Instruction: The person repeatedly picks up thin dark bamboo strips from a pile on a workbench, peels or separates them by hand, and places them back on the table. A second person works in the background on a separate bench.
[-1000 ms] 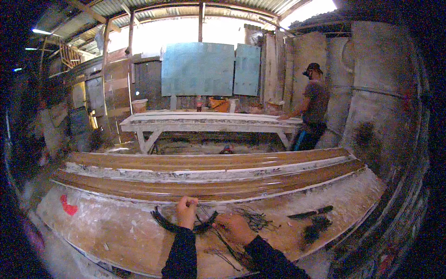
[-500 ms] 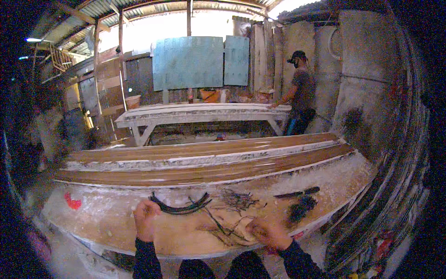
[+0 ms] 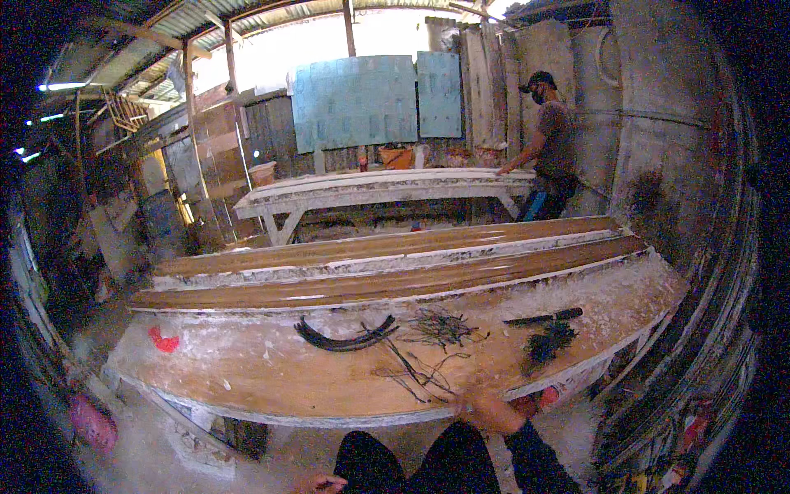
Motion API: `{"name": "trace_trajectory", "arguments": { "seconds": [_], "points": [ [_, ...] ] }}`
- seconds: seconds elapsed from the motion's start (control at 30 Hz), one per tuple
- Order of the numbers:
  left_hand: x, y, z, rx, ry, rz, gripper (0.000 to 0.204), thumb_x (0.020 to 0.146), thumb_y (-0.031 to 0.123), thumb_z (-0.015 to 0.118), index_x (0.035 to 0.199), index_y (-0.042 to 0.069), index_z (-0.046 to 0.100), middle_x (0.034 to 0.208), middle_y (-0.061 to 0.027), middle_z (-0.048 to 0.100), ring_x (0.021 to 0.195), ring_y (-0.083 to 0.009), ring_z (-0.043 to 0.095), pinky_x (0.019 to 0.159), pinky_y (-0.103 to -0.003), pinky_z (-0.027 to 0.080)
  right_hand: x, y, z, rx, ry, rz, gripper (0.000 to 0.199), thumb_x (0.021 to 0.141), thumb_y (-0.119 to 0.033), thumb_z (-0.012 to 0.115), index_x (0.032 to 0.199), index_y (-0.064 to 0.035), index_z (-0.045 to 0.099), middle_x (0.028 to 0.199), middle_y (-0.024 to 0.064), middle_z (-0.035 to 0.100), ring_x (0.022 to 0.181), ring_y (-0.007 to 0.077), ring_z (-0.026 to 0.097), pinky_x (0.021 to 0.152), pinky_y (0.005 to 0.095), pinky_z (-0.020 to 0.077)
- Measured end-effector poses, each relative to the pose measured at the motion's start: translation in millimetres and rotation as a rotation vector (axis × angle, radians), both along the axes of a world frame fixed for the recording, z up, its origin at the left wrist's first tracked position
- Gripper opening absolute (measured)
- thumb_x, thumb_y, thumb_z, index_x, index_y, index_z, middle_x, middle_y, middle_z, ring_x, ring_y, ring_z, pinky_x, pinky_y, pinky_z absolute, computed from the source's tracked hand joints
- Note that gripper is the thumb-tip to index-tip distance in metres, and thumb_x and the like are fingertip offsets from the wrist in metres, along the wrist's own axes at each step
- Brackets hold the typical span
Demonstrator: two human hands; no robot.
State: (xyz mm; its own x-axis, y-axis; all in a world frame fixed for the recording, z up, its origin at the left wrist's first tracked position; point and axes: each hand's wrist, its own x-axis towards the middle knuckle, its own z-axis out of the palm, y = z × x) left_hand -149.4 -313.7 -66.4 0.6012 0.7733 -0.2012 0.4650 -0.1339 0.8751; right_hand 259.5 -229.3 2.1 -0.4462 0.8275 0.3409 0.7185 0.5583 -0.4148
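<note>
My right hand (image 3: 492, 410) is at the front edge of the wooden table (image 3: 271, 387), just beside a loose tangle of thin dark strands (image 3: 424, 377). Motion smears its fingers, so whether it grips anything is unclear. Down by my left knee, my left hand (image 3: 321, 483) is mostly cut off by the lower edge, and its grip cannot be made out. On the tabletop lie a curved bundle of black strands (image 3: 341, 339), a heap of thin wiry strands (image 3: 442, 328), a dark-handled knife (image 3: 547, 317) and a dark bristly clump (image 3: 550, 342).
Two long brown moulded strips (image 3: 395, 280) run across the table's far side. A red piece (image 3: 163, 339) lies at the left. Beyond stands a whitish bench (image 3: 378, 193), with another person (image 3: 555, 144) at its right end. Long thin lengths (image 3: 699, 313) lean along the right.
My left hand has left the table beside the black bundle and dropped to my knee. My right hand has shifted slightly toward me. The whole view has swung a little left.
</note>
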Motion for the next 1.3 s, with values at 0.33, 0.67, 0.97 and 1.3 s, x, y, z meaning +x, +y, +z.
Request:
{"name": "trace_trajectory", "arguments": {
  "seconds": [0.33, 0.67, 0.97, 1.3],
  "points": [
    [43.3, -44.5, 23.8, -0.48, -0.368, 0.296, 0.022, 0.081, 0.017, 0.053, 0.098, 0.004, 0.055, 0.09, -0.0036, 0.055, 0.087, -0.0133, 0.051, 0.078, -0.026, 0.041, -11.0, -41.4, 89.6, -0.134, 0.19, 0.088, 0.024, 0.075, -0.019, 0.057, 0.094, -0.0048, 0.053, 0.082, 0.0144, 0.056, 0.077, 0.0293, 0.054, 0.066, 0.0367, 0.0434],
    [47.8, -14.8, 31.5, -0.497, -0.366, 0.475, 0.022, 0.081, 0.02, 0.052, 0.098, 0.005, 0.055, 0.087, -0.0029, 0.053, 0.084, -0.013, 0.049, 0.075, -0.026, 0.04, -21.7, 37.1, 166.1, 0.252, 0.332, -0.221, 0.025, 0.074, -0.02, 0.057, 0.094, -0.0049, 0.052, 0.083, 0.0141, 0.055, 0.077, 0.0292, 0.054, 0.066, 0.0368, 0.0433],
    [29.6, -8.6, 22.5, -0.533, -0.377, 0.607, 0.023, 0.082, 0.022, 0.051, 0.097, 0.005, 0.054, 0.084, -0.0023, 0.051, 0.08, -0.0126, 0.048, 0.072, -0.026, 0.039, -24.4, 52.5, 166.9, 0.245, 0.343, -0.249, 0.027, 0.074, -0.02, 0.058, 0.095, -0.0051, 0.05, 0.083, 0.0139, 0.054, 0.077, 0.0291, 0.053, 0.066, 0.0369, 0.0432],
    [15.3, -12.4, 9.5, -0.564, -0.388, 0.708, 0.024, 0.082, 0.025, 0.05, 0.097, 0.006, 0.054, 0.081, -0.0017, 0.049, 0.077, -0.0123, 0.046, 0.069, -0.026, 0.038, -27.5, 58.7, 168.4, 0.242, 0.351, -0.255, 0.029, 0.074, -0.021, 0.058, 0.095, -0.0052, 0.048, 0.084, 0.0136, 0.053, 0.078, 0.029, 0.053, 0.066, 0.037, 0.0432]
  ]
}}
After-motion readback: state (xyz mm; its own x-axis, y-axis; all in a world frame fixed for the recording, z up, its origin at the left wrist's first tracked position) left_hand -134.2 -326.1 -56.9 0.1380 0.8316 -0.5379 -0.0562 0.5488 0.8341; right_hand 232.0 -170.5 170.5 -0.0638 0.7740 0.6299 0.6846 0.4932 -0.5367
